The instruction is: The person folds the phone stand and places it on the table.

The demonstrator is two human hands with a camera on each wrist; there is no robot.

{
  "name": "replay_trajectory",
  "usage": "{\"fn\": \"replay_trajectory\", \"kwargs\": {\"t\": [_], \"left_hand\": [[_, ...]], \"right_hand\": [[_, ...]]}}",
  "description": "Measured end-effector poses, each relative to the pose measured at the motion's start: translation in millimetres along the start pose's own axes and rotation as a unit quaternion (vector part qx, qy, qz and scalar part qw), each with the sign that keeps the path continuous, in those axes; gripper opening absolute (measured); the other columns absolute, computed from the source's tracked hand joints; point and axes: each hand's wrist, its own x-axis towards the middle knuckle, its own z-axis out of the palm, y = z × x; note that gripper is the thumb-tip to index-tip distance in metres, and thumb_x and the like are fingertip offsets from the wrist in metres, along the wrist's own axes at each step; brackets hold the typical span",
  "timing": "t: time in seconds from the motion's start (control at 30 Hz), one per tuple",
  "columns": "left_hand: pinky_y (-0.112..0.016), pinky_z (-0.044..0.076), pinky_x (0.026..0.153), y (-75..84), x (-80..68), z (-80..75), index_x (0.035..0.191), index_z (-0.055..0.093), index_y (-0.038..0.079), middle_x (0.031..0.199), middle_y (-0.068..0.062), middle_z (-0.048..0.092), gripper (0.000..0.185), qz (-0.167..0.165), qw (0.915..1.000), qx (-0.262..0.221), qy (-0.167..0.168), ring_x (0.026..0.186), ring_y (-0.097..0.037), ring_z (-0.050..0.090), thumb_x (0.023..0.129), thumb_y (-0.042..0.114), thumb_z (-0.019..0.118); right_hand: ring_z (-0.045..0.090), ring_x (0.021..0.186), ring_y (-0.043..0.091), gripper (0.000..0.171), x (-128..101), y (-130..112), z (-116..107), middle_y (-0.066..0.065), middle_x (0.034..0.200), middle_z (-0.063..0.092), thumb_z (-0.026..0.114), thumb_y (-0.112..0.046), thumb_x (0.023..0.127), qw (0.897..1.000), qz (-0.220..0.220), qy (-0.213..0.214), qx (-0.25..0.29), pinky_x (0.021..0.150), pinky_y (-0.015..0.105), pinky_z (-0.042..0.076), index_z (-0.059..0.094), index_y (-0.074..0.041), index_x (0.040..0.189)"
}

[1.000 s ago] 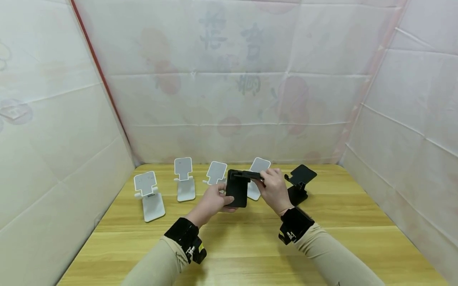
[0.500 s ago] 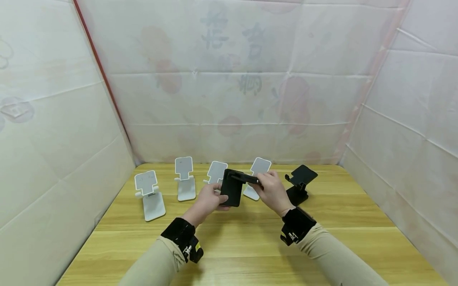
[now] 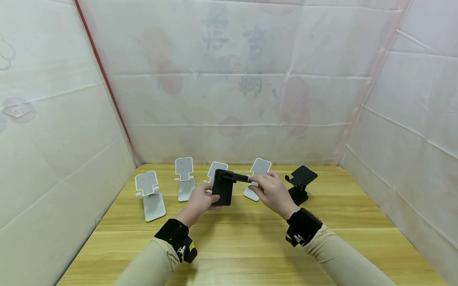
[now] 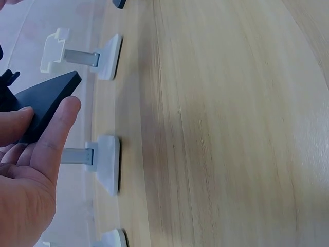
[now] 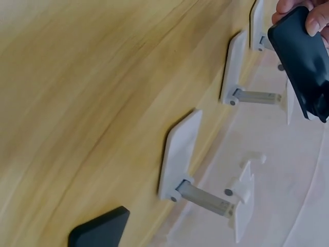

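Observation:
A black folding phone stand [image 3: 223, 190] is held above the wooden table [image 3: 250, 246], between both hands. My left hand [image 3: 209, 200] grips its flat base plate [image 4: 47, 102], thumb on the front and fingers behind. My right hand [image 3: 256, 181] pinches the thin upper arm [image 3: 237, 177], which sticks out sideways from the top of the plate. The right wrist view shows the black plate [image 5: 303, 54] with left fingertips [image 5: 313, 18] on its edge; the right hand itself is out of that view.
Several white phone stands [image 3: 150, 194] [image 3: 185, 179] [image 3: 258, 171] stand unfolded in a row at the back of the table. A second black stand [image 3: 299, 183] sits unfolded to the right of them. Paper walls [image 3: 53, 139] close in three sides.
Both hands have carried the black stand leftward. The upper arm now sticks out further from the base plate, with my right hand drawn away to the right.

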Motion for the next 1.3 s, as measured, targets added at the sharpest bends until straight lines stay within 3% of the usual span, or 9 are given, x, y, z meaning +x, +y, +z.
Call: {"fn": "replay_trajectory", "kwargs": {"t": [0.23, 0.53, 0.87, 1.3], "left_hand": [[-0.043, 0.067, 0.078, -1.0, 0.2, -2.6, 0.125, 0.058, -0.012, 0.116, -0.034, 0.066, 0.029, -0.009, 0.9999, 0.009, 0.008, 0.100, -0.041, 0.072, 0.096, -0.010, 0.060], [-0.044, 0.066, 0.079, -2.7, 0.5, -2.6, 0.122, 0.059, -0.011, 0.117, -0.033, 0.066, 0.026, -0.010, 0.9997, 0.019, 0.010, 0.100, -0.040, 0.071, 0.097, -0.009, 0.060], [-0.039, 0.067, 0.076, -4.2, 1.0, -0.5, 0.124, 0.059, -0.010, 0.118, -0.032, 0.065, 0.028, -0.014, 0.9996, 0.021, 0.016, 0.100, -0.039, 0.072, 0.096, -0.009, 0.061], [-0.045, 0.066, 0.081, -1.7, -2.9, -1.4, 0.122, 0.059, -0.009, 0.119, -0.031, 0.066, 0.024, -0.027, 0.9996, 0.002, 0.008, 0.096, -0.035, 0.072, 0.097, -0.008, 0.059]], "right_hand": [[0.066, 0.081, 0.018, 0.023, 6.4, -1.4, -5.3, 0.002, 0.093, 0.073, 0.081, -0.010, 0.086, 0.999, -0.044, -0.004, -0.018, 0.087, 0.043, 0.054, 0.073, -0.009, 0.107], [0.065, 0.078, 0.019, 0.017, 10.6, -0.5, -9.5, 0.001, 0.086, 0.072, 0.080, -0.011, 0.088, 0.995, -0.086, -0.019, -0.048, 0.090, 0.042, 0.054, 0.070, -0.011, 0.101], [0.060, 0.072, 0.017, 0.016, 13.3, -1.3, -7.2, 0.001, 0.079, 0.067, 0.080, -0.007, 0.087, 0.994, -0.091, -0.018, -0.054, 0.087, 0.040, 0.055, 0.066, -0.009, 0.093], [0.059, 0.067, 0.016, 0.018, 15.3, -3.6, -2.2, 0.002, 0.076, 0.064, 0.080, -0.004, 0.085, 0.994, -0.098, -0.001, -0.045, 0.083, 0.039, 0.056, 0.064, -0.008, 0.089]]}}
